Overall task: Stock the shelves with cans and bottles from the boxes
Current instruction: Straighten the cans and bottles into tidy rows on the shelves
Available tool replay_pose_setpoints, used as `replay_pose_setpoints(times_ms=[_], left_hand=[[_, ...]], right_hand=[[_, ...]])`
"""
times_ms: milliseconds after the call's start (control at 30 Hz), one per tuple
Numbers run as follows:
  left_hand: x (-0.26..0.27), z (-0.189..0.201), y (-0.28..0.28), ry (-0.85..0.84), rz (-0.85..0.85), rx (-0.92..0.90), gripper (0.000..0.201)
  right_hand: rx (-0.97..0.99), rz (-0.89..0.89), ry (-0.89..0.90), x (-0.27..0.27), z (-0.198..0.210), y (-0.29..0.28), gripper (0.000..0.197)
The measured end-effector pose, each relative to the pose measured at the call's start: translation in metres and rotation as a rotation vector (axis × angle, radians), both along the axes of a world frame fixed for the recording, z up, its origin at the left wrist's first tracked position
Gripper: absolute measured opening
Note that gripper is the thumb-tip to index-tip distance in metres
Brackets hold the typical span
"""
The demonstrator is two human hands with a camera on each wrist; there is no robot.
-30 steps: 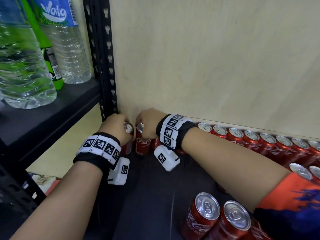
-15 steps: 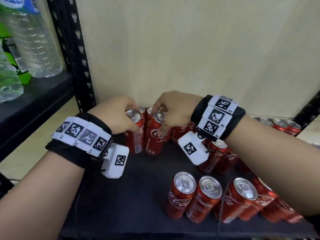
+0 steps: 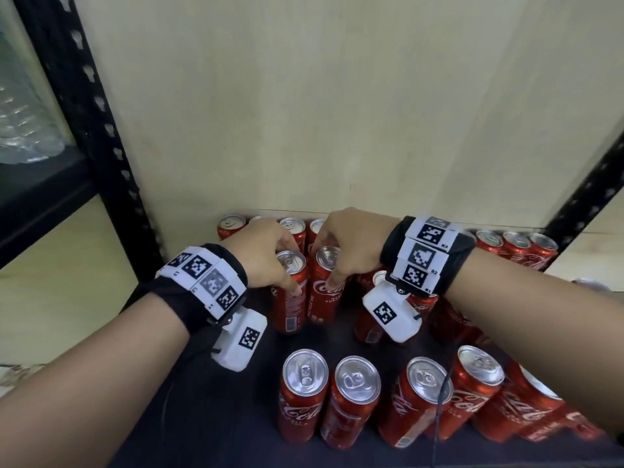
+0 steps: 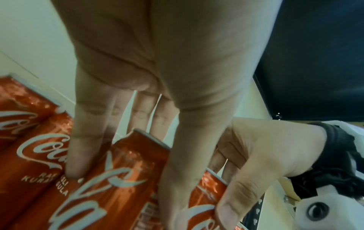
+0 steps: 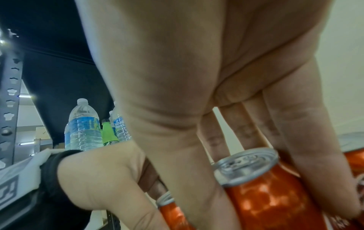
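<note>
My left hand (image 3: 270,256) grips a red cola can (image 3: 291,298) from above, thumb on its front and fingers behind. Right beside it, my right hand (image 3: 342,253) grips a second red can (image 3: 325,292) the same way. Both cans are upright, side by side, low on the dark shelf board (image 3: 189,410), just in front of the back row of cans (image 3: 232,226). The left wrist view shows my fingers (image 4: 82,147) round the can (image 4: 122,179). The right wrist view shows the other can (image 5: 265,191) between thumb and fingers.
A row of several red cans (image 3: 354,396) stands near the shelf's front edge, more cans (image 3: 516,243) line the back wall at right. Black uprights (image 3: 101,136) frame the bay. Water bottles (image 5: 84,124) and a green bottle (image 5: 108,133) stand in the neighbouring bay at left.
Both hands have kept hold of their cans and drawn back from the rear left corner. The cans now sit in front of the back row. My view has tilted down.
</note>
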State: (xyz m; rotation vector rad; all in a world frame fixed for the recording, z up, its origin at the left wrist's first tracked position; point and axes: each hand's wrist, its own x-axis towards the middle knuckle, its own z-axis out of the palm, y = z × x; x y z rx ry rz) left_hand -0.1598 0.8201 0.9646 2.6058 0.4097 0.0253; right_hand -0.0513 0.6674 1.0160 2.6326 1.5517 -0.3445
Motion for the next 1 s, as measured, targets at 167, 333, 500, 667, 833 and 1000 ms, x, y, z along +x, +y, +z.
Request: replay_pose_setpoints(times_ms=[167, 333, 500, 667, 833, 1000], left_hand=[[0.010, -0.011, -0.009, -0.009, -0.014, -0.018, 0.064], [0.012, -0.022, -0.009, 0.016, -0.014, -0.019, 0.065], [0.012, -0.027, -0.004, 0.023, -0.012, -0.039, 0.065], [0.009, -0.024, -0.001, 0.056, -0.059, -0.106, 0.058], [0.010, -0.023, -0.002, 0.080, -0.084, -0.081, 0.063], [0.004, -0.020, 0.001, 0.113, -0.089, -0.050, 0.082]], right_hand=[[-0.026, 0.029, 0.018, 0.010, -0.013, -0.003, 0.067], [-0.034, 0.068, 0.072, 0.015, -0.028, 0.000, 0.065], [-0.013, 0.065, 0.119, 0.021, -0.038, 0.002, 0.066], [0.010, 0.071, 0.146, 0.026, -0.040, 0.001, 0.066], [0.015, 0.076, 0.153, 0.025, -0.043, 0.000, 0.069], [0.060, 0.085, 0.095, 0.021, -0.030, -0.013, 0.081]])
